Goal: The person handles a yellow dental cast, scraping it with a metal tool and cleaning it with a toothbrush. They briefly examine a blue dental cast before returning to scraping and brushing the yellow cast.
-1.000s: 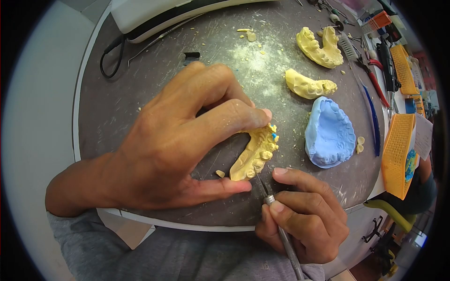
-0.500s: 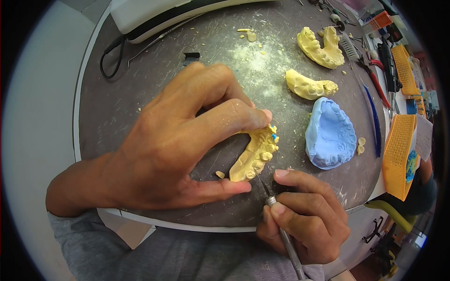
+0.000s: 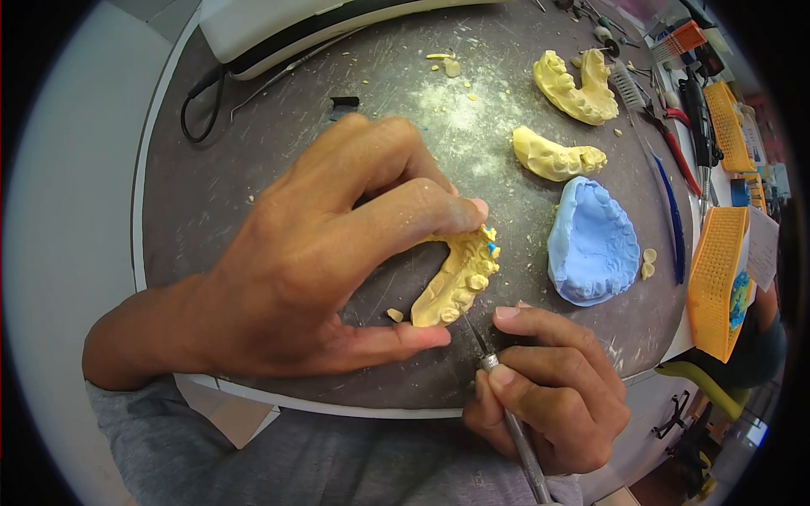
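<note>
A yellow plaster dental model (image 3: 456,282), shaped like a tooth arch with small blue marks near its far end, is gripped by my left hand (image 3: 337,228). The thumb supports its near end and the fingers hold its far end, hiding part of the arch. My right hand (image 3: 557,388) is closed in a pen grip around a metal scalpel-like knife (image 3: 521,447). Its thin pointed blade reaches up to the outer edge of the model, by the near teeth; whether it touches cannot be made out.
At the right lie a blue dental cast (image 3: 595,244), a yellow model piece (image 3: 557,156) and another yellow arch (image 3: 576,87). Pale plaster dust (image 3: 460,105) covers the table's middle. Pliers (image 3: 679,156), a blue-handled brush and orange baskets (image 3: 717,282) line the right edge. A white device (image 3: 278,34) stands at back left.
Both hands keep nearly the same pose. The knife tip has shifted very slightly beside the model; the other things stay put apart from a tiny shift of the view.
</note>
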Available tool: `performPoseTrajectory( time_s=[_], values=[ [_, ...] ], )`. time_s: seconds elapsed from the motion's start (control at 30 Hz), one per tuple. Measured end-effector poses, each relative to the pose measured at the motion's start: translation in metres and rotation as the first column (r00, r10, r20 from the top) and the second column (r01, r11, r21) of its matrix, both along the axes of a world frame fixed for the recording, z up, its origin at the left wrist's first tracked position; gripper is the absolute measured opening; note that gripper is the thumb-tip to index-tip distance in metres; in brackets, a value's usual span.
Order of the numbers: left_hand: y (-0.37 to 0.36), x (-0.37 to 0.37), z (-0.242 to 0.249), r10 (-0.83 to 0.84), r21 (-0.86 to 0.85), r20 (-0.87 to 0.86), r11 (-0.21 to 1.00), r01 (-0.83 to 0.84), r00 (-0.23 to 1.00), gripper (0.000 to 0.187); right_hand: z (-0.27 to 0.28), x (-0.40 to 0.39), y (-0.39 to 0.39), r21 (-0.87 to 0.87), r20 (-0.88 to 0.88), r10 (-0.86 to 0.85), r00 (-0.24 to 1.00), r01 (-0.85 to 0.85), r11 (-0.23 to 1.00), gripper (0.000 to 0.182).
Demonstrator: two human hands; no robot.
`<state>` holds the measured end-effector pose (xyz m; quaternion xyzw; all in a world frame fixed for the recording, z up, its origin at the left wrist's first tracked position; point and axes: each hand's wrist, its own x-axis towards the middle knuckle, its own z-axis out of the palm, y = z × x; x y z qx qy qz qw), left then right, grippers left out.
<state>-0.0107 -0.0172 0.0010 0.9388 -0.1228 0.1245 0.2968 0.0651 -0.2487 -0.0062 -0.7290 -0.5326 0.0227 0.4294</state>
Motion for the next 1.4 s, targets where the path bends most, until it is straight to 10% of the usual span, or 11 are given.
performPoseTrajectory(
  time_s=[1.07,1.23,1.3,1.4],
  values=[
    [-0.001,-0.002,0.002,0.010,-0.019,-0.013,1.000,-0.010,1.000,0.069,-0.002,0.000,0.000,0.111,0.054,-0.047,0.997,0.040,0.993,0.015],
    [0.000,0.001,0.001,0.002,0.005,0.060,1.000,-0.002,0.998,0.069,-0.006,0.023,-0.033,0.558,-0.203,-0.125,0.971,0.220,0.800,0.011],
    [0.002,-0.001,-0.002,0.010,-0.041,0.143,0.999,-0.005,0.990,0.070,0.012,0.053,-0.055,0.237,0.124,-0.531,0.838,0.495,0.836,0.018],
    [-0.002,-0.002,-0.002,0.081,0.102,0.069,0.991,-0.088,0.994,0.069,0.020,0.101,-0.042,0.048,0.411,-0.563,0.717,0.600,0.799,0.024]
  ],
)
